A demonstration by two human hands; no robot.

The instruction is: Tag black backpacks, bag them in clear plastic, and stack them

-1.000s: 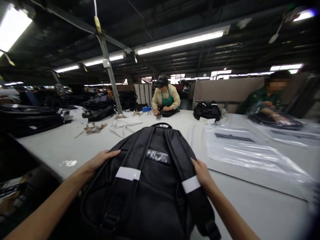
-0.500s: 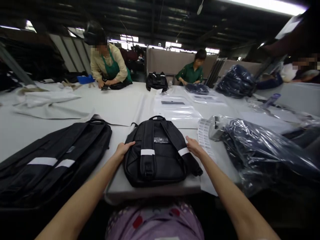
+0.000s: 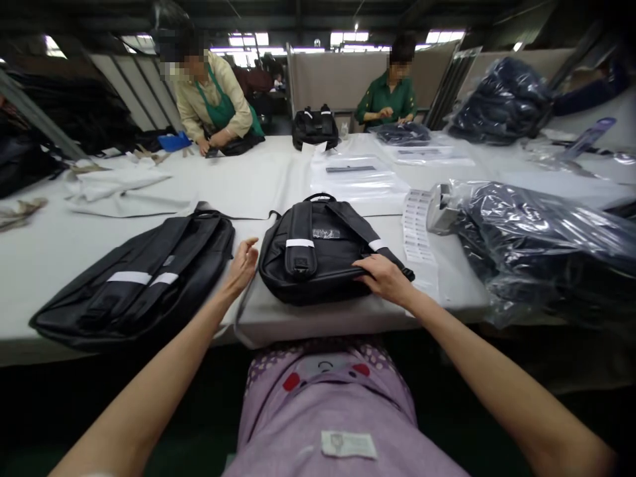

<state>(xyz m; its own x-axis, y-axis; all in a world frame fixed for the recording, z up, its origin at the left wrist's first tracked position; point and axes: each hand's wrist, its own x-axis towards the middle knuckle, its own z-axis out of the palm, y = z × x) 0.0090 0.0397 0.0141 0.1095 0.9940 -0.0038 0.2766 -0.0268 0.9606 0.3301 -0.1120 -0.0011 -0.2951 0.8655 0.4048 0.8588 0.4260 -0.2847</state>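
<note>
A small black backpack (image 3: 318,255) lies straps-up on the white table (image 3: 238,185) right in front of me, with white bands on both shoulder straps. My right hand (image 3: 385,278) rests on its lower right strap, fingers curled over it. My left hand (image 3: 242,265) hovers just left of the backpack, fingers apart and holding nothing. A larger flat black bag (image 3: 144,278) lies to the left of my left hand.
Plastic-wrapped dark bags (image 3: 536,245) pile up at the right. A label strip (image 3: 417,228) and clear plastic bags (image 3: 355,175) lie beyond the backpack. Two people work at the far side, with a black bag (image 3: 315,128) between them. White cloth (image 3: 116,189) lies far left.
The view has pulled back and down from the table. My left hand has come off the backpack's left side. My right hand has slid down onto the lower right strap.
</note>
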